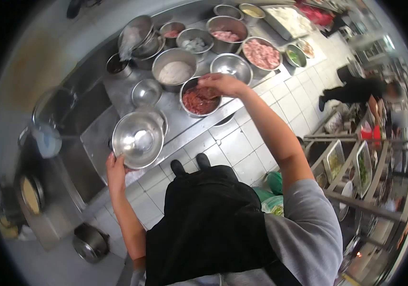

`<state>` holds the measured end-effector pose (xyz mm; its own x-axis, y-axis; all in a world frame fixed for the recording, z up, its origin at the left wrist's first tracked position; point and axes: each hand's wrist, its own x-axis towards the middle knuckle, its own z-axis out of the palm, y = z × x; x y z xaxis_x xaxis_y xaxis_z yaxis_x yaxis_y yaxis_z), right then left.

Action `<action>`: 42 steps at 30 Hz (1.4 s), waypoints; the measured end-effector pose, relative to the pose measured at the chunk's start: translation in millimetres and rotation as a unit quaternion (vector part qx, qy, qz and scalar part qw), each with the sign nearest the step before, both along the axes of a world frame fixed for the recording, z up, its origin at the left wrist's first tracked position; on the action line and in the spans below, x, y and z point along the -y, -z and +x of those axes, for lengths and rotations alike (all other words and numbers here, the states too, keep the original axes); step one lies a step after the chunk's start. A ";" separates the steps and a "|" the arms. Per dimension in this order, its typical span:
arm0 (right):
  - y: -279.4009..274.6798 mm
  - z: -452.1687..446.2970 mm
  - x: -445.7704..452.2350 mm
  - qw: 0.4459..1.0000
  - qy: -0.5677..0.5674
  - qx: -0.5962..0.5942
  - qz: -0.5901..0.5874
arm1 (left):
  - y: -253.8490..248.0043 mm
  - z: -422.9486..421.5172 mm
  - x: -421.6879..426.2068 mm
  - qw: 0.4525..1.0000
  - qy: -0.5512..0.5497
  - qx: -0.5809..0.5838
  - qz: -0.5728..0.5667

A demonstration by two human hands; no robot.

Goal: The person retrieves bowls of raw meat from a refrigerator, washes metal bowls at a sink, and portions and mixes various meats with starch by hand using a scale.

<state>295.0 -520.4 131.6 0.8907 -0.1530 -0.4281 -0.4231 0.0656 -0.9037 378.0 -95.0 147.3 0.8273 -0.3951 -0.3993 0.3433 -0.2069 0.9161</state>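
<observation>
My left hand [116, 168] grips the near-left rim of a shiny steel bowl [138, 140], which is tilted at the front of the steel counter and has nothing in it. Another metal rim shows just behind that bowl. My right hand [223, 85] reaches over the edge of a steel pot [183, 106] with red chopped meat [198, 102] in it. Its fingers are curled down into the meat, and their tips are partly hidden. Close to the right hand stands a wide steel bowl [231, 67]. A smaller steel bowl [147, 93] lies between my hands.
Several steel pots crowd the back of the counter, including one with pale contents [175, 71] and one with pink meat [262, 53]. A sink [94, 167] lies at left. A person in dark clothes [356, 90] works at right, beyond a metal rack [371, 205].
</observation>
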 end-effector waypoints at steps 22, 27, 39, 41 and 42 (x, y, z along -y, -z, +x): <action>16.0 -66.9 93.1 0.802 0.239 -0.070 -0.543 | -30.4 26.9 117.7 0.993 -0.031 0.084 0.083; -31.5 -51.1 149.1 0.848 0.166 0.000 -0.504 | -32.3 -6.9 126.1 0.995 -0.057 0.051 0.065; 22.4 108.1 163.8 0.976 0.165 0.051 -0.130 | -22.9 -89.1 97.1 0.975 -0.218 -0.018 0.040; 17.2 111.3 156.9 0.974 0.168 0.041 -0.146 | -13.4 -94.4 89.6 0.972 -0.230 -0.021 0.041; 14.0 112.0 154.7 0.970 0.180 0.031 -0.163 | -8.8 -95.4 86.5 0.971 -0.233 -0.023 0.043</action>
<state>407.0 -675.1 117.7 0.7772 -0.5767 -0.2517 -0.3699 -0.0952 -0.9242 282.6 -181.5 156.1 0.8887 0.0536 -0.4553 0.4585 -0.0947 0.8837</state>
